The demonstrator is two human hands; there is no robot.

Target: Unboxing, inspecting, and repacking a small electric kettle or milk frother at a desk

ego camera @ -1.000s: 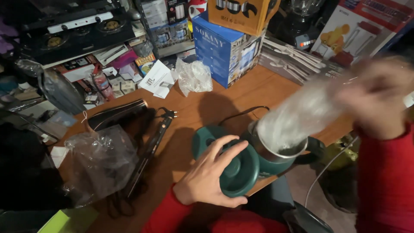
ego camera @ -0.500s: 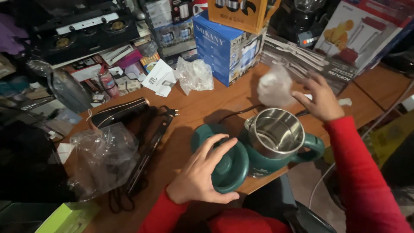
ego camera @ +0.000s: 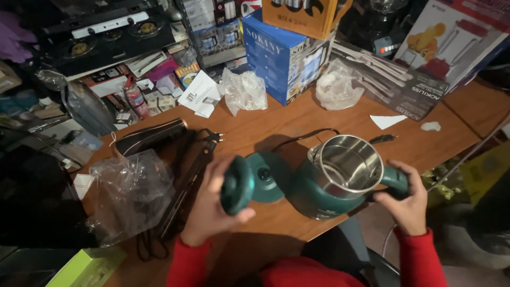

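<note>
My left hand [ego camera: 210, 204] grips the green lid [ego camera: 237, 184] on edge, left of the open kettle [ego camera: 340, 180], whose handle my right hand [ego camera: 406, 204] clasps.

dim, warm indoor light with deep shadow at the left and lower edges

light falls from above and ahead, brightest on the wooden counter [ego camera: 297, 122] and the boxes at the back. the steel inside of the kettle [ego camera: 348, 165] catches a soft sheen, and the crumpled plastic bags [ego camera: 243, 89] show pale glare. dark shadows pool under the kettle and below the left hand [ego camera: 210, 204]. the left side sinks into near black. focus is fairly sharp at centre, softer and slightly bent toward the corners; no motion blur.
</note>
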